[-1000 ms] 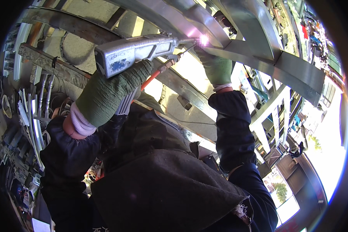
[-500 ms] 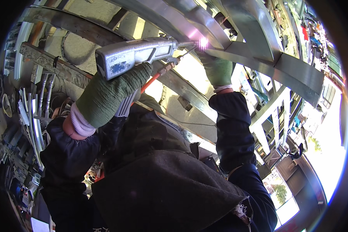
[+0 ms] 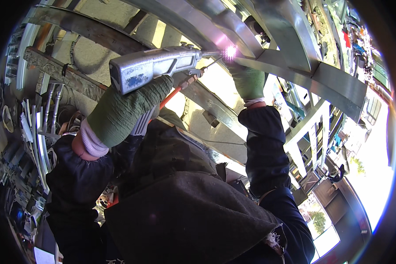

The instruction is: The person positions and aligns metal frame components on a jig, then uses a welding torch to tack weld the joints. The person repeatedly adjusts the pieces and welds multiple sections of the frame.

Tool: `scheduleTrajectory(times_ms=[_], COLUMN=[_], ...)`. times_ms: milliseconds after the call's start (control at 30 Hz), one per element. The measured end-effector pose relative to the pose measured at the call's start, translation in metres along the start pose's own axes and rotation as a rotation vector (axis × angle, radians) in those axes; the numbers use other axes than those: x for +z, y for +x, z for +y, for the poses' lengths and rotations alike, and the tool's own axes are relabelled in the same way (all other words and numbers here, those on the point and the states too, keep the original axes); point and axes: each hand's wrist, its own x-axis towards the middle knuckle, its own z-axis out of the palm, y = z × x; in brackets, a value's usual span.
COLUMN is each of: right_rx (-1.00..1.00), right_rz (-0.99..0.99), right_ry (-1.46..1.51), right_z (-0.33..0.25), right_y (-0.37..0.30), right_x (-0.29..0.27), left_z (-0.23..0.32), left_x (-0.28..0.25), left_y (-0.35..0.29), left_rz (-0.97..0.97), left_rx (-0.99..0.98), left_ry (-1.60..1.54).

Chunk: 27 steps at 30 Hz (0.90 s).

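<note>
My left hand (image 3: 125, 108), in a green glove with a pale cuff, is closed round the grip of a silver welding gun (image 3: 160, 66). The gun's slim nozzle points right, and a bright pinkish-white glow (image 3: 229, 52) burns at its tip against shiny metal. An orange cable or hose (image 3: 170, 97) with a metal-ended fitting runs beside the gun. My right hand (image 3: 248, 83), gloved in green too, is raised against the underside of a shiny metal bar (image 3: 290, 72), just right of the glow. Its fingers are hidden behind the metal and the glare.
Wide metal profiles (image 3: 286, 33) cross the top of the view. Rusty steel beams (image 3: 88, 31) span the upper left over a pale floor. Several metal strips and tubes (image 3: 44, 132) stand at the left. A dark apron (image 3: 185, 211) covers my front.
The welding gun's tip and its glow have shifted very slightly downward. My left hand keeps its grip, and my right hand stays almost where it was.
</note>
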Motion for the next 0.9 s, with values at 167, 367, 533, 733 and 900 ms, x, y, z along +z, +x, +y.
scheduleTrajectory(times_ms=[167,367,533,733,900], right_rx=[0.055,-0.085,-0.075,0.015,0.124], right_rz=[0.029,-0.036,0.037,0.010,-0.016], right_ry=[0.453,-0.129,0.009,-0.097,-0.035], right_z=[0.015,0.014,0.015,-0.002,-0.005], right_y=[0.002,0.005,0.002,0.002,0.001], right_x=[0.007,-0.001,0.002,-0.001,-0.004], left_z=[0.007,0.007,0.026,0.042,0.057], left_x=[-0.004,-0.001,-0.003,-0.009,-0.015], left_y=[0.000,-0.004,-0.001,-0.002,-0.025], left_rz=[-0.040,-0.008,0.008,0.059,0.096], left_rx=[-0.116,-0.135,-0.464,-0.545,-0.570], left_ry=[-0.085,-0.109,-0.399,-0.532,-0.418])
